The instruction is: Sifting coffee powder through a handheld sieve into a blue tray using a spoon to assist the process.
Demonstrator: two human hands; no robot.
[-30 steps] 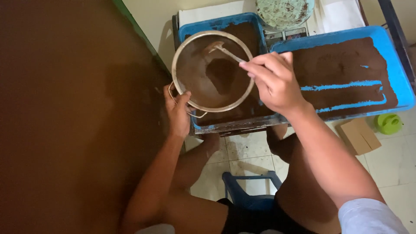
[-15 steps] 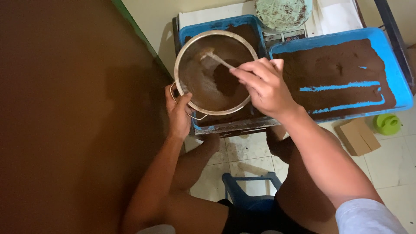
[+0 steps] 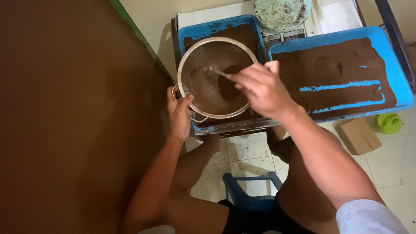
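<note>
Grip, left: my left hand (image 3: 180, 113) is clenched on the wire handle of the round metal sieve (image 3: 216, 78), at the sieve's near-left rim, fingers wrapped around the loop and thumb over it. Grip, right: my right hand (image 3: 262, 90) pinches a thin spoon (image 3: 214, 70) by its handle, fingertips closed on the near end, the working end lying inside the sieve toward its left half. Sieve: round, mesh-bottomed, metal-rimmed, held level over the small blue tray (image 3: 203, 30); it lies directly ahead of my left hand and under the fingers of my right, whose knuckles overlap its right rim. Contents of sieve: a dark clump of brown powder near the middle, just beside the spoon, with a thin dusting on the mesh. Small blue tray: holds brown powder, visible beyond the sieve's far edge. Large blue tray (image 3: 390, 52): to the right of my right hand, touching or just beside the small tray, spread with brown powder scored by two bare blue streaks. Green speckled plate (image 3: 281, 11): beyond both trays, at the top edge. Floor, right: a small cardboard box (image 3: 359, 136) and a green lid (image 3: 388, 123) side by side. Blue stool (image 3: 247, 190): between my knees.
</note>
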